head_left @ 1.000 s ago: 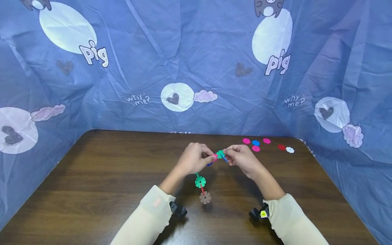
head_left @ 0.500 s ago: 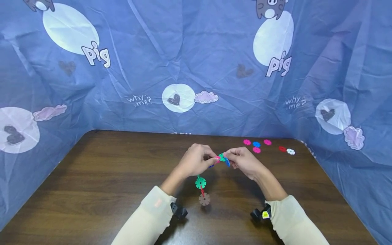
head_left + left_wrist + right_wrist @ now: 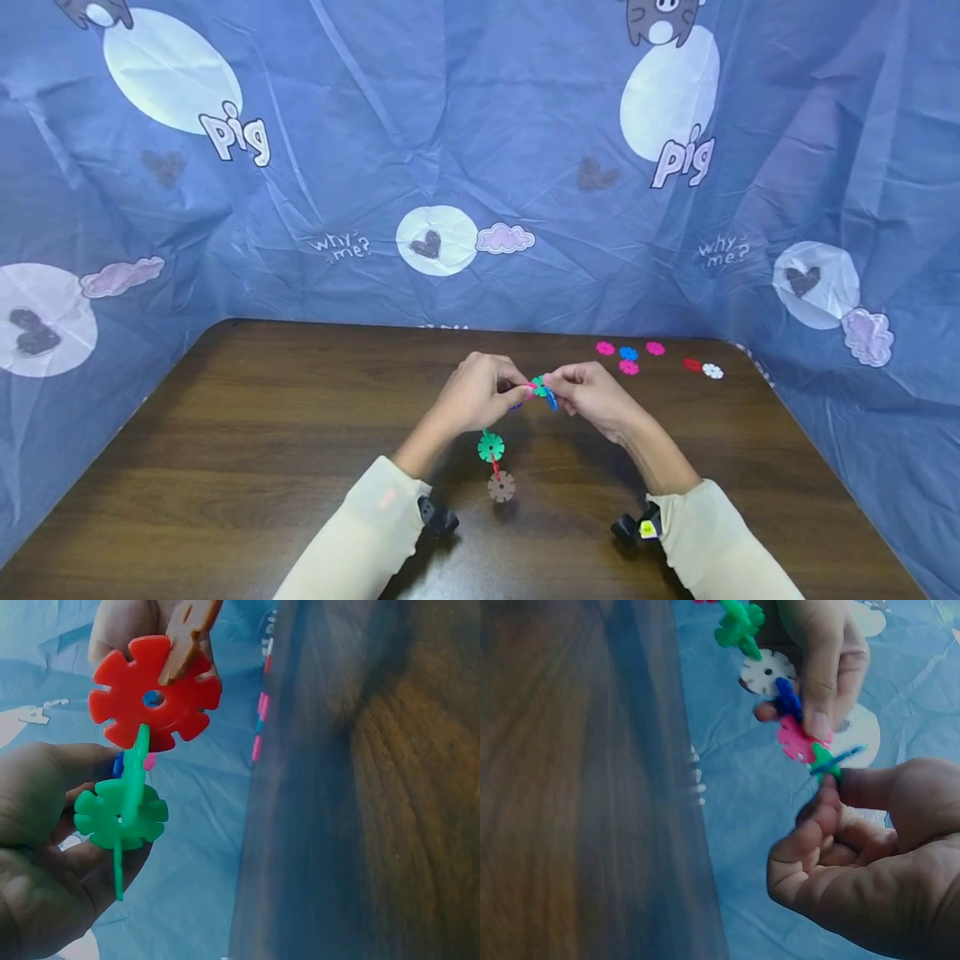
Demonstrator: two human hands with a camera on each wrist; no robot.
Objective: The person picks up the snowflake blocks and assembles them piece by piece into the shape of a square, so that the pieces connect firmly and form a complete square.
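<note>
A chain of notched plastic discs hangs between the hands. My left hand (image 3: pixel 480 393) pinches its pink disc (image 3: pixel 795 739), beside a dark blue disc (image 3: pixel 787 701) and a white one (image 3: pixel 761 673). Thumb and forefinger of my right hand (image 3: pixel 600 400) pinch the green disc (image 3: pixel 539 386) joined to the pink one, with a lighter blue disc (image 3: pixel 552 399) slotted into it. Lower down the chain dangle a green disc (image 3: pixel 491 447), a red disc (image 3: pixel 142 712) and a brown disc (image 3: pixel 501 487), which is the end one.
Several loose discs lie at the back right of the wooden table (image 3: pixel 300 433): pink (image 3: pixel 628 367), blue (image 3: pixel 628 353), red (image 3: pixel 692 364) and white (image 3: pixel 712 371). A blue printed cloth (image 3: pixel 360 183) stands behind the table. Black wrist cameras sit at both cuffs.
Both hands keep their pinch on the chain. The green disc and the lighter blue one have shifted and turned slightly between the fingers; the hanging end has barely swung.
</note>
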